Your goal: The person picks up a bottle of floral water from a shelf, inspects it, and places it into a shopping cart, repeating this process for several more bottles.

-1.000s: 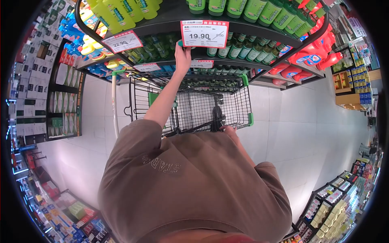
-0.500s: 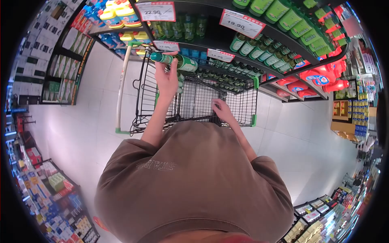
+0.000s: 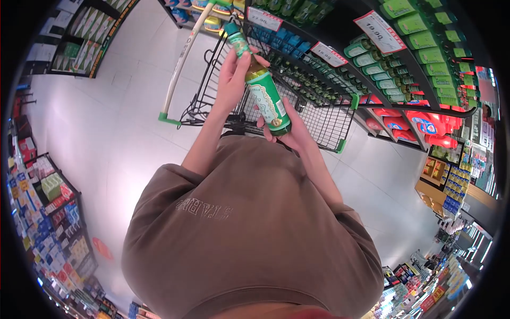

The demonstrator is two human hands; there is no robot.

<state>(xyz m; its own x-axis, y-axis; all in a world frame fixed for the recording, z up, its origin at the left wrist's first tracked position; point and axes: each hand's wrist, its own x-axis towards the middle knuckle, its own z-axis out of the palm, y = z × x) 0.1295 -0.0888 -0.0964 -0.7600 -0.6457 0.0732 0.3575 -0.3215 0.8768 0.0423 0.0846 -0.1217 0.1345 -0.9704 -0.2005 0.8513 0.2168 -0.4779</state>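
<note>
A green glass beer bottle [image 3: 267, 100] with a green label and foil neck lies slantwise in front of my body, above the shopping cart [image 3: 183, 69]. Its neck points up and to the left. My left hand [image 3: 232, 75] is closed around the neck and shoulder. Near the base, my right hand [image 3: 293, 126] wraps the lower end, fingers on one side and palm on the other. The label faces up toward my head. Both arms come out of brown short sleeves.
Beyond the cart stands a shelf with green bottles [image 3: 380, 69], green cans [image 3: 417, 24] and price tags [image 3: 380, 32]. Red detergent bottles [image 3: 430, 125] fill its right end. Stocked shelves [image 3: 87, 37] stand at the left, with pale floor tiles [image 3: 122, 133] between.
The bottle has come closer to my body and turned, base toward me. My right hand has moved up from over the cart and taken hold of its base. The view has shifted.
</note>
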